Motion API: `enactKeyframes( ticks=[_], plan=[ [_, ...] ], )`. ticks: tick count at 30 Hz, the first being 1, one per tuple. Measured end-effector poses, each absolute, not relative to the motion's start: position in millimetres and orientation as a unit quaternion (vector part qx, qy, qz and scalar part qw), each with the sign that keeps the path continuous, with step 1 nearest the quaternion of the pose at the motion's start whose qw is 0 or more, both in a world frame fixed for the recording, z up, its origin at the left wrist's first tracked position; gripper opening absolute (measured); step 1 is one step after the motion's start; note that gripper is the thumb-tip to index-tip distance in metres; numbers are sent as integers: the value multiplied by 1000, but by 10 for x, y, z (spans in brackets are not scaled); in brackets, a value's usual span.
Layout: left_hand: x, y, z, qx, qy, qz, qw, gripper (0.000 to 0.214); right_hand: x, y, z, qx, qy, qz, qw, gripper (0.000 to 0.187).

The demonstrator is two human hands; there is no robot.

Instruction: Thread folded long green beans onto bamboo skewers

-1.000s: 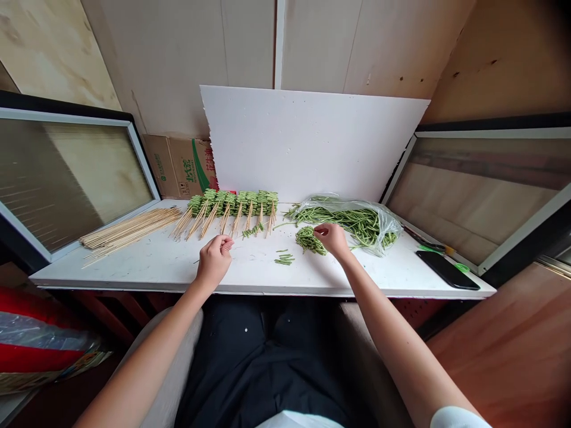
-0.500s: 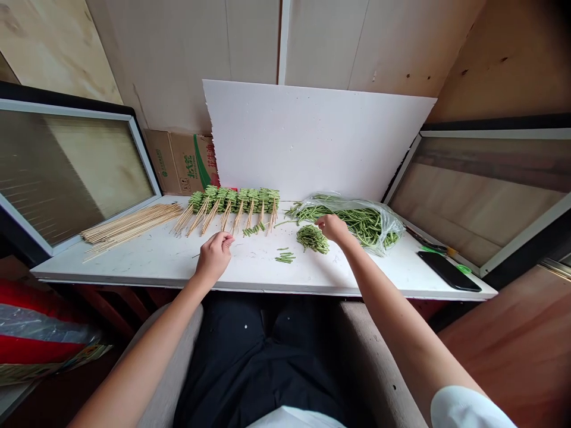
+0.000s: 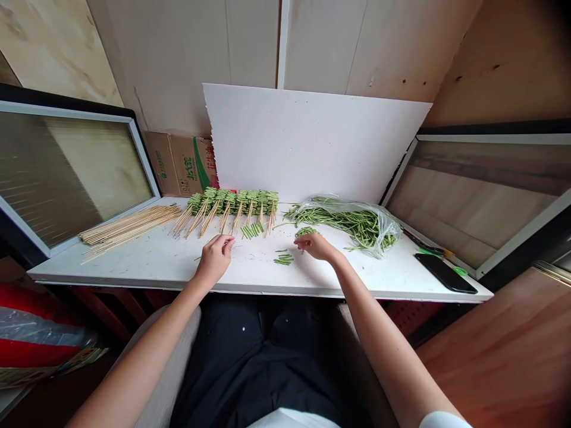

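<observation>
My left hand (image 3: pixel 216 258) is closed over the white table, its thumb and fingertips pressed together. Whatever it may hold is too small to make out. My right hand (image 3: pixel 316 245) hovers at a heap of cut green bean pieces (image 3: pixel 307 230) and hides most of it. Its fingers are pinched, and their contents cannot be made out. Between the hands lies a small group of bean pieces (image 3: pixel 284 259). Farther back, a short row of pieces (image 3: pixel 252 230) lies beside the skewer ends. Bundles of skewered beans (image 3: pixel 236 202) stand in a line behind.
Bare bamboo skewers (image 3: pixel 129 226) lie at the left. Long green beans (image 3: pixel 361 223) spill from a clear plastic bag (image 3: pixel 389 229) at the back right. A black phone (image 3: pixel 446 273) rests near the right edge. Behind stand a cardboard box (image 3: pixel 178 163) and a white board (image 3: pixel 312 142).
My right hand has moved left and nearer to me, from behind the heap of cut beans to over it. My left hand has barely moved and stays pinched.
</observation>
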State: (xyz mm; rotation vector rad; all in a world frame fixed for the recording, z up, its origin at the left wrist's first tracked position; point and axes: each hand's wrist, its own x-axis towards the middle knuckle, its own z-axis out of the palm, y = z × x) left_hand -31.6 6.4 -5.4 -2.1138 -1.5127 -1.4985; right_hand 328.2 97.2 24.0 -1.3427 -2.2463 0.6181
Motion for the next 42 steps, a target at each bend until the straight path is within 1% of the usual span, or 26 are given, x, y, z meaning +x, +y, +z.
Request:
enactKeyframes(
  ticks=[5,9,12,14,17,21,25,28,30,31,33,34,35,37,40,42],
  plan=[
    [-279,44,-49,-707,-508,-489,53,20,3099,874,46,-462,-850,138,212,24],
    [-250,26,-46,-714,-508,-481,37,21,2954,796,-67,-444,-863,33,238,31],
    [-242,17,-48,-716,-504,-481,29,22,2838,765,-137,-448,-863,-30,233,38],
    [-241,14,-50,-716,-504,-482,29,22,2781,762,-155,-454,-863,-36,220,37],
    [-239,11,-50,-719,-500,-482,30,22,2742,772,-122,-474,-855,-11,211,28],
    [-230,14,-61,-721,-496,-484,34,22,2733,775,-43,-505,-838,23,204,23],
    [-226,28,-98,-724,-492,-482,35,20,2709,752,-21,-517,-833,33,194,16],
    [-233,34,-113,-725,-495,-478,36,20,2690,728,-29,-506,-832,39,224,16],
    [-239,27,-100,-724,-496,-478,40,20,2693,722,-34,-488,-818,92,289,16],
    [-241,20,-85,-725,-496,-476,44,20,2701,725,-37,-474,-803,138,332,22],
    [-241,-1,-45,-730,-493,-471,53,20,2726,741,-41,-443,-758,249,409,41],
    [-237,-14,-21,-732,-489,-470,58,20,2741,751,-42,-431,-729,302,437,47],
    [-230,-26,3,-734,-486,-471,62,20,2753,762,-42,-421,-700,353,456,47],
    [-210,-48,48,-735,-479,-476,64,19,2769,775,-33,-400,-641,450,476,43],
    [-171,-74,101,-734,-473,-483,60,18,2765,754,20,-342,-547,591,484,40],
    [-146,-92,131,-737,-469,-483,58,17,2750,714,78,-298,-494,657,485,38]
  ],
)
